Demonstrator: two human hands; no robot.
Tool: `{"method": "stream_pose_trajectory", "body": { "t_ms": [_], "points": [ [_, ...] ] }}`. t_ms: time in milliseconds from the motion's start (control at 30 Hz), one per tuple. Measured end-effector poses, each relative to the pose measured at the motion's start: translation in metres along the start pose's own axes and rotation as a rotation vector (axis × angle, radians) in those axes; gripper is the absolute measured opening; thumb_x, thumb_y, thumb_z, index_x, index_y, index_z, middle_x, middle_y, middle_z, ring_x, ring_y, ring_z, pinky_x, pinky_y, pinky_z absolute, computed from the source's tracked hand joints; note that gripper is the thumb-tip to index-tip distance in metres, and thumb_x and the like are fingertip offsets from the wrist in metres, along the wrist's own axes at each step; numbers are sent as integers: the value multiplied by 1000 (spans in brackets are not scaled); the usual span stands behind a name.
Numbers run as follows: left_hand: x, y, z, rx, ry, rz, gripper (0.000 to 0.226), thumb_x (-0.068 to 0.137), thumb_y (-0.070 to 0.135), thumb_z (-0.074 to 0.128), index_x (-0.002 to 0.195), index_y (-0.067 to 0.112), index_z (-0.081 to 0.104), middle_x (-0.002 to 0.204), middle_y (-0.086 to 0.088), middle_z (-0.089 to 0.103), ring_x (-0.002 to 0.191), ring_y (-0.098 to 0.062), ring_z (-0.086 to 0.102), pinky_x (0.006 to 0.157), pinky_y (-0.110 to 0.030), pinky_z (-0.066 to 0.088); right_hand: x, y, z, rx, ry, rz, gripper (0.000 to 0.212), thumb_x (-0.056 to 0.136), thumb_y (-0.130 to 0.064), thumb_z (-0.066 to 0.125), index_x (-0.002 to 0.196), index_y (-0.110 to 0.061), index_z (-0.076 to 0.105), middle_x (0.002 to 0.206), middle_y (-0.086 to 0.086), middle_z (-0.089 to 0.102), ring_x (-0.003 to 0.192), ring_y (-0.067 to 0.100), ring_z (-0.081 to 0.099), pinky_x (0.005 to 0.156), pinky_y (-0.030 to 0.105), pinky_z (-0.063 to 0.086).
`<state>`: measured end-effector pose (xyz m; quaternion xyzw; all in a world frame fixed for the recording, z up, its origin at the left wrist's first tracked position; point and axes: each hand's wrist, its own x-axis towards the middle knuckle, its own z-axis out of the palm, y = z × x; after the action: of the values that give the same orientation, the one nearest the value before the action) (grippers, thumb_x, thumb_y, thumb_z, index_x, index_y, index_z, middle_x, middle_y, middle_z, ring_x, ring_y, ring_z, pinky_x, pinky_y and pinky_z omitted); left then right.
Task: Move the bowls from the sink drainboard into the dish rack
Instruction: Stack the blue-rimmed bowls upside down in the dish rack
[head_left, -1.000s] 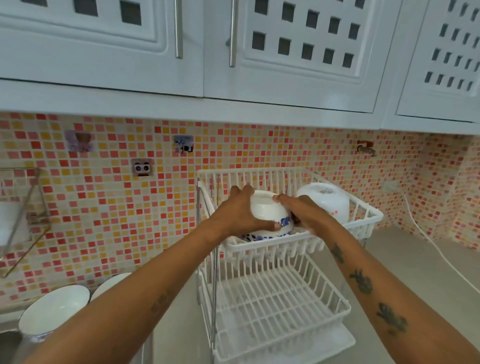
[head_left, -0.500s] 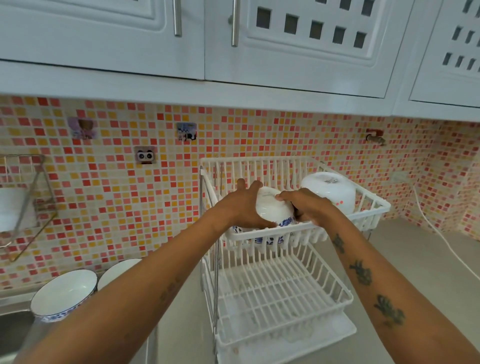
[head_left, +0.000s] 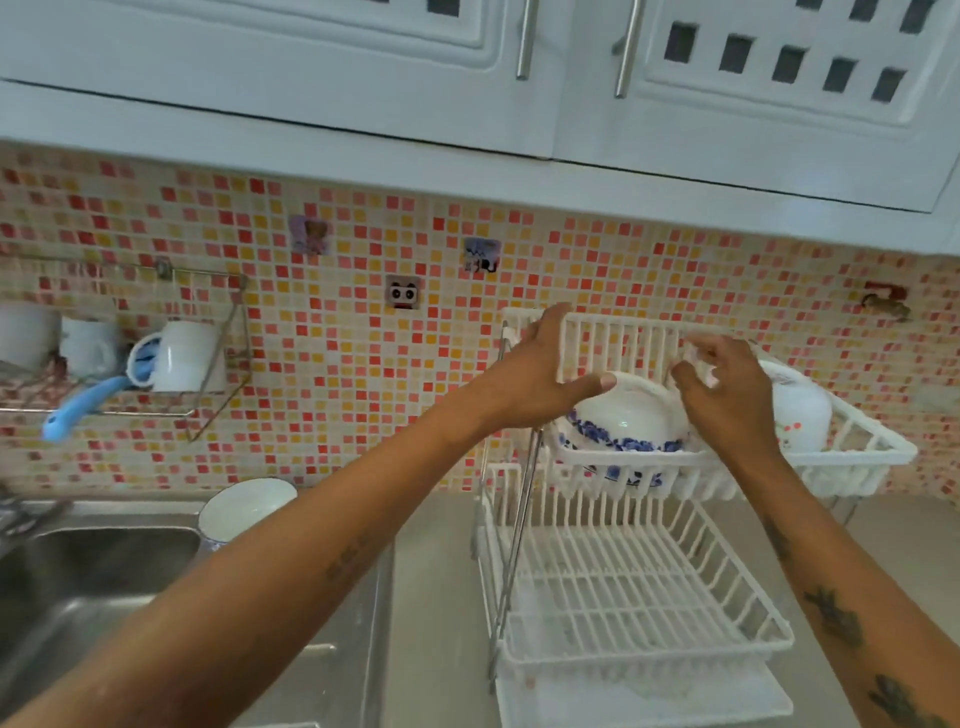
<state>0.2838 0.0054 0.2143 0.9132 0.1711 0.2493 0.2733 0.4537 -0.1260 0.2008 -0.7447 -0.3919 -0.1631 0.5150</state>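
A white bowl with a blue flower band (head_left: 623, 423) lies upside down in the top tier of the white two-tier dish rack (head_left: 857, 460). My left hand (head_left: 543, 374) hovers just left of it with fingers spread, the thumb at the bowl's foot. My right hand (head_left: 724, 397) is just right of the bowl, fingers loosely apart and blurred, holding nothing. A second white bowl (head_left: 802, 410) leans in the same tier further right. Another white bowl (head_left: 244, 506) stands on the steel drainboard (head_left: 363, 597), partly behind my left forearm.
The rack's lower tier (head_left: 623, 597) holds nothing. A steel sink (head_left: 88, 587) lies at the lower left. A wire wall shelf (head_left: 208, 405) carries mugs (head_left: 182, 356) and a blue-handled brush (head_left: 78, 408). White cabinets (head_left: 311, 78) hang low overhead.
Both hands have let go of the blue-flowered bowl, which now rests in the top tier. The hands have lifted and opened. The view has swung left, showing the sink and wall shelf.
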Motion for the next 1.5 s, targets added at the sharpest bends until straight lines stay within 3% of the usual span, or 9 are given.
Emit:
{"method": "stream_pose_trajectory", "body": {
  "t_ms": [200, 367, 467, 633, 767, 900, 1200, 1333, 1500],
  "points": [
    [-33, -69, -48, -197, 238, -357, 75, 95, 57, 41, 151, 12, 18, 142, -13, 49, 123, -31, 55, 87, -32, 43, -22, -92, 65, 255, -118, -167, 23, 91, -16, 59, 113, -13, 64, 112, 2, 59, 103, 13, 55, 93, 22, 43],
    [-74, -145, -74, -179, 328, -617, 67, 97, 57, 34, 143, 8, 37, 145, -14, 46, 125, -29, 52, 93, -36, 39, -76, -141, 157, 332, -533, -162, 25, 90, -19, 60, 114, -17, 64, 121, -4, 49, 112, 5, 48, 100, 21, 37],
    [-104, -191, -84, -242, 333, -753, 60, 98, 57, 32, 121, 6, 54, 120, -16, 59, 108, -27, 59, 90, -37, 42, -114, -146, 212, 283, -849, -139, 34, 91, -21, 60, 125, -16, 61, 130, -1, 42, 121, 5, 40, 104, 22, 30],
    [-153, -276, -83, -475, 402, -1035, 71, 97, 57, 36, 143, 3, 39, 140, -19, 49, 125, -35, 48, 100, -46, 42, -152, -129, 295, 235, -1126, 132, 44, 91, -33, 59, 132, -18, 53, 144, 4, 43, 130, 19, 45, 94, 23, 32],
    [-172, -328, -56, -736, 421, -1143, 70, 96, 58, 39, 144, 7, 37, 142, -20, 47, 115, -31, 47, 102, -44, 37, -161, -94, 352, 277, -1105, 440, 51, 91, -32, 60, 137, -14, 48, 145, 6, 46, 130, 22, 46, 91, 23, 32],
    [-165, -357, -17, -899, 427, -1225, 75, 94, 57, 44, 145, 2, 37, 149, -20, 42, 137, -38, 39, 110, -47, 33, -162, -52, 388, 301, -963, 726, 64, 90, -34, 61, 144, -10, 37, 149, 9, 40, 134, 25, 42, 102, 31, 35],
    [-125, -392, 52, -1141, 498, -1250, 55, 99, 42, 47, 147, 19, 33, 152, -10, 38, 139, -34, 37, 111, -47, 34, -159, 14, 439, 345, -865, 1004, 55, 86, -30, 62, 135, -9, 47, 125, 11, 58, 118, 33, 55, 91, 41, 47],
    [-111, -415, 66, -1145, 506, -1333, 55, 94, 40, 56, 143, 22, 38, 145, -11, 46, 126, -37, 48, 95, -52, 48, -162, 27, 452, 366, -894, 1115, 63, 80, -34, 65, 136, -19, 41, 134, 13, 53, 119, 34, 52, 90, 47, 48],
    [-105, -419, 70, -1111, 455, -1347, 57, 96, 24, 55, 147, 20, 30, 146, -13, 43, 127, -37, 48, 101, -57, 45, -163, 18, 460, 415, -872, 1185, 62, 86, -23, 63, 139, -25, 31, 144, 9, 43, 126, 35, 47, 86, 48, 47]
  ]
}}
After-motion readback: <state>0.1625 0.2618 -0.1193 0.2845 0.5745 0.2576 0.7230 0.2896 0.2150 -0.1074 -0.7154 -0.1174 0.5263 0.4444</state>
